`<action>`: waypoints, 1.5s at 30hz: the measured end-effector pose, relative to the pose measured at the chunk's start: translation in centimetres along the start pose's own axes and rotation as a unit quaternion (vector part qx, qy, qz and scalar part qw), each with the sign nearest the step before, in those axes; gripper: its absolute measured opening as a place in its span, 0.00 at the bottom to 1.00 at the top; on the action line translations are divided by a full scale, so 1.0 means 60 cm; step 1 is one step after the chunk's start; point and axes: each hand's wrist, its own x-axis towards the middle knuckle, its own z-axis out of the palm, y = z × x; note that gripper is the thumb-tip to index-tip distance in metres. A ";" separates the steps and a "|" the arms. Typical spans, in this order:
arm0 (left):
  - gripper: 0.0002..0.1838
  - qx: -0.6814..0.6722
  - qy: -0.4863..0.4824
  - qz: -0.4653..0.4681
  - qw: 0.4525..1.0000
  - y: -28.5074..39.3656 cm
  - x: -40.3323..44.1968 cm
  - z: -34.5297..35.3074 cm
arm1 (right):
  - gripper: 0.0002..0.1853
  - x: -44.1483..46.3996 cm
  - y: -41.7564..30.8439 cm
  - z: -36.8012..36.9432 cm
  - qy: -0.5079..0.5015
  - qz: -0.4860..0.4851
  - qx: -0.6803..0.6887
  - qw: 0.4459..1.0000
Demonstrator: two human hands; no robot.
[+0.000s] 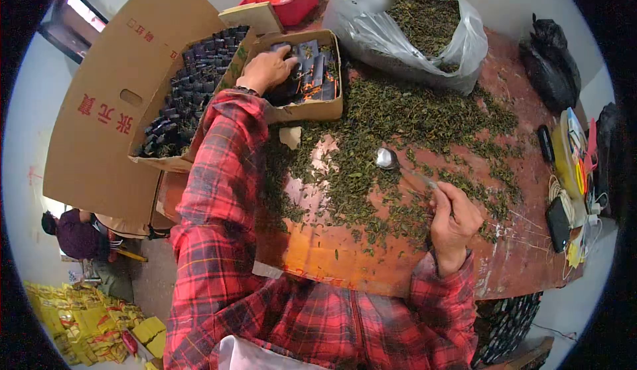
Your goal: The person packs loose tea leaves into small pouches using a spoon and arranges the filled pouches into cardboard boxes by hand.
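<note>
My left hand [267,70] reaches into a small cardboard box [308,112], its fingers apart and touching dark packets [318,71] with orange marks. Whether a packet lies under the fingertips is hidden. In my right hand [454,221] is the handle of a metal spoon [386,159], gripped between thumb and fingers. The spoon's bowl points away from me, just over loose dried tea leaves [361,187] spread across the reddish table [524,250].
Left of the small box, a larger carton [126,111] holds rows of dark packets [199,81]. A clear plastic bag [371,35] of leaves stands behind. At right are a black bag [549,61] and phone [558,224]. Another person [79,234] is at far left.
</note>
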 end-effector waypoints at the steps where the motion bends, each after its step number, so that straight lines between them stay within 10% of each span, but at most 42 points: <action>1: 0.34 0.011 -0.007 0.033 0.999 0.006 0.001 -0.008 | 0.06 -0.001 0.003 0.001 0.003 -0.004 -0.002 1.000; 27: 0.17 -0.216 0.223 -0.031 0.950 0.084 -0.088 -0.049 | 0.06 -0.005 0.007 0.002 -0.002 0.007 -0.006 1.000; 45: 0.66 -0.306 0.282 0.190 0.889 0.176 -0.253 -0.095 | 0.04 -0.002 0.001 0.005 0.014 0.021 0.009 1.000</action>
